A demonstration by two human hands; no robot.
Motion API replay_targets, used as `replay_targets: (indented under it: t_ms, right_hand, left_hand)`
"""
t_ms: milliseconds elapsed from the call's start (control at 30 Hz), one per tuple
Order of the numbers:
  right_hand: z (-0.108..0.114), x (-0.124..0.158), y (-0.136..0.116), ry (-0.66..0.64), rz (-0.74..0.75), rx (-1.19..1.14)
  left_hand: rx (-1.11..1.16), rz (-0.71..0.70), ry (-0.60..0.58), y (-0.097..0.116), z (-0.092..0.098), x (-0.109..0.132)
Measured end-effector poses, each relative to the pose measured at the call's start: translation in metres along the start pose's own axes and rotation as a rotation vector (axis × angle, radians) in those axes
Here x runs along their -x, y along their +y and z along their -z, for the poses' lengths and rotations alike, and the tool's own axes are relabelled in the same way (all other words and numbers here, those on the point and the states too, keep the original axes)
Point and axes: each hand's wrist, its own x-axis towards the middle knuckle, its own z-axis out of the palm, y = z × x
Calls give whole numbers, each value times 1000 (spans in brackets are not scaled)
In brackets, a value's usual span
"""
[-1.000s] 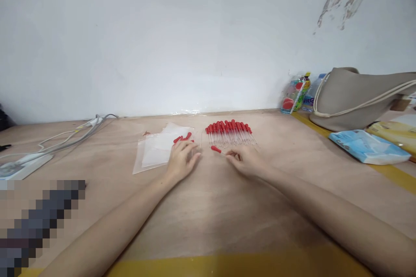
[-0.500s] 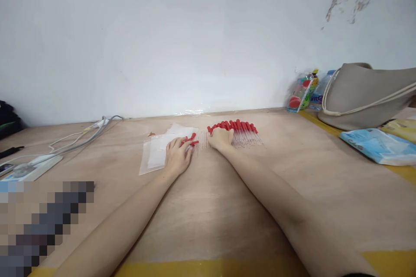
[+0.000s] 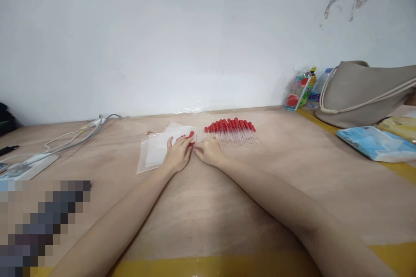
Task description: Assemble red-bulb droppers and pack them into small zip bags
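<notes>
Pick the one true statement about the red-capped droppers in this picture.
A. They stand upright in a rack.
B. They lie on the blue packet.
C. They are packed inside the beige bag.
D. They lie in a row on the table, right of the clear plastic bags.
D: the droppers lie side by side on the table, to the right of the clear plastic bags, far from the beige bag.

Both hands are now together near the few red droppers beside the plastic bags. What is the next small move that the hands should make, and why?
Probably the right hand should even up the few droppers under the left hand into one bunch. They lie at the edge of the clear bags, apart from the long row of droppers, and their red bulbs point unevenly, so they look loosely gathered.
</notes>
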Motion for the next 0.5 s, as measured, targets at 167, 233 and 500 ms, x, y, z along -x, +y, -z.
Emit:
replay_targets:
  t_ms: [167,233,500]
  right_hand:
    - [1,15,11,20,110,-67]
    - [5,27,18,32,155,-105]
    - [22,49,24,99,0,-200]
  left_hand:
    - [56,-19,84,-1,-2,1]
    - [63,-32,97,-3,-2,0]
    - [159,-11,166,7,2,3]
